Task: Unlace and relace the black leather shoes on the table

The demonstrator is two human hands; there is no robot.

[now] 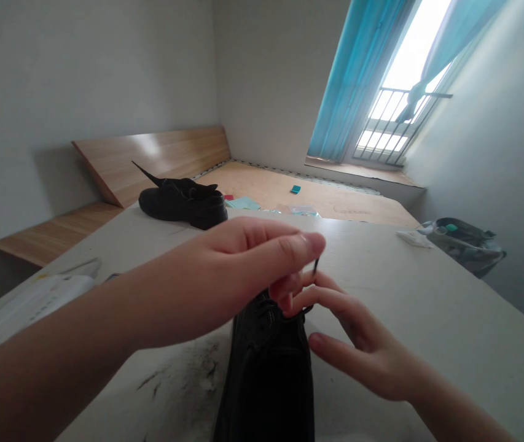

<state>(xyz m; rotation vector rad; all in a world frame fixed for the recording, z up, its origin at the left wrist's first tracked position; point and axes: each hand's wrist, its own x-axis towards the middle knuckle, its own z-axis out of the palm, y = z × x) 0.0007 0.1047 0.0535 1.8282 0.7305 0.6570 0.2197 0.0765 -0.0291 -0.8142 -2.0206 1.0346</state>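
Fingers (pixel 308 244) of the left hand (pixel 225 264) pinch the thin black shoelace (pixel 316 266) near its end. Right hand (pixel 363 344) fingers spread and curve beside it. Just below sits a bumpy black shoe (pixel 266 374) on a smooth white table (pixel 427 294). Another black shoe (pixel 183 205) sits past the fingers.

shoe (pixel 268 374): black — lace (pixel 316 267): black — curtain (pixel 358 80): turquoise — tabletop (pixel 427 307): off-white, dark-smudged

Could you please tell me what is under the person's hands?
A black shoe lies under the left hand and right hand, on a pale table. Its lace rises between them; the fingers cover the shoe's upper lacing, so eyelets cannot be seen.
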